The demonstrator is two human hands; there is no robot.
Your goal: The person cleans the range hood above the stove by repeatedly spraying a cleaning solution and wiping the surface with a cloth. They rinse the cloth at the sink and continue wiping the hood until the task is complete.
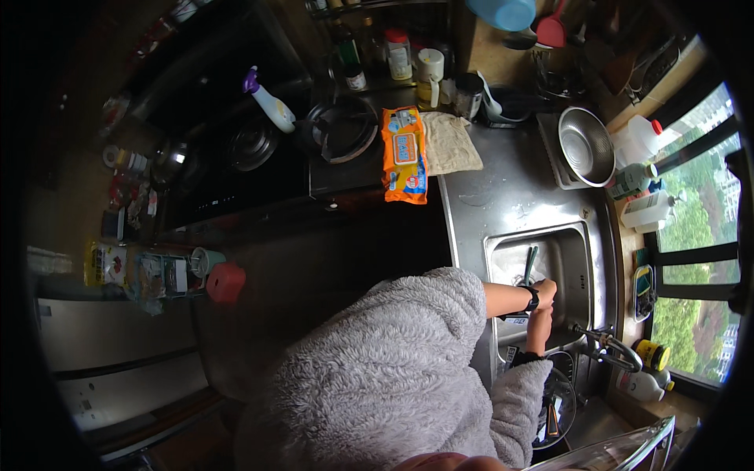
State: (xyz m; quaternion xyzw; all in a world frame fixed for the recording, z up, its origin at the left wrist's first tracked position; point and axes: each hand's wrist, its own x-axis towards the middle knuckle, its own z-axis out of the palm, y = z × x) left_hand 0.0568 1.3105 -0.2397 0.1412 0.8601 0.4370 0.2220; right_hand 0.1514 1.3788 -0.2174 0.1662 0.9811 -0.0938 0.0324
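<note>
Over the stainless-steel sink (pixel 571 253), my left hand (pixel 546 293), with a black watch on its wrist (pixel 533 298), meets my right hand (pixel 544 313). They touch or overlap, and their fingers are mostly hidden, so whether either holds something is unclear. My right forearm comes in from below, with a dark band (pixel 526 357) by the fluffy grey sleeve. A dark green slender utensil or handle (pixel 531 262) lies in the basin just beyond my left hand. The metal faucet (pixel 601 340) stands close to my right hand. A printed item (pixel 516 321) shows partly under my left forearm.
Beside the sink are a metal bowl (pixel 586 147), bottles (pixel 648 211) by the window and a glass lid (pixel 559 406). Farther off lie an orange wipes packet (pixel 405 154), a beige cloth (pixel 451 143), a black pan (pixel 341 129) and a purple-topped spray bottle (pixel 272 106) near the cooktop.
</note>
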